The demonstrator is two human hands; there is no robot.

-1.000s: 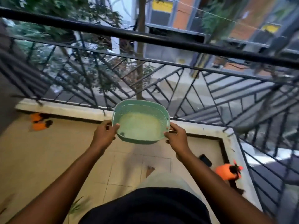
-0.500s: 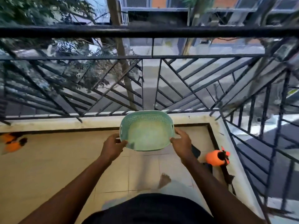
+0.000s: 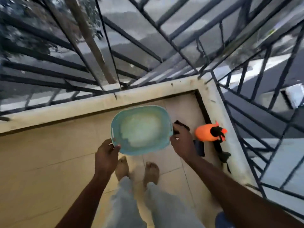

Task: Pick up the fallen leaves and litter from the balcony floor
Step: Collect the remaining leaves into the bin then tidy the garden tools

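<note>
Below hands, 2 bare feet (image 3: 121,167) on floor (image 3: 49,162). Teal basket (image 3: 141,129) clamped at opposite rims by left hand (image 3: 107,153) and right hand (image 3: 181,142), held level, likely to receive litter. No leaves plain nearby; orange object (image 3: 208,133) just beyond right hand, railing (image 3: 44,66) farther.

We hold the teal rounded-rectangular plastic basket (image 3: 141,129) mouth-up just inside the balcony's corner kerb (image 3: 148,93), left hand (image 3: 106,155) and right hand (image 3: 181,142) gripping its opposite rims.
</note>
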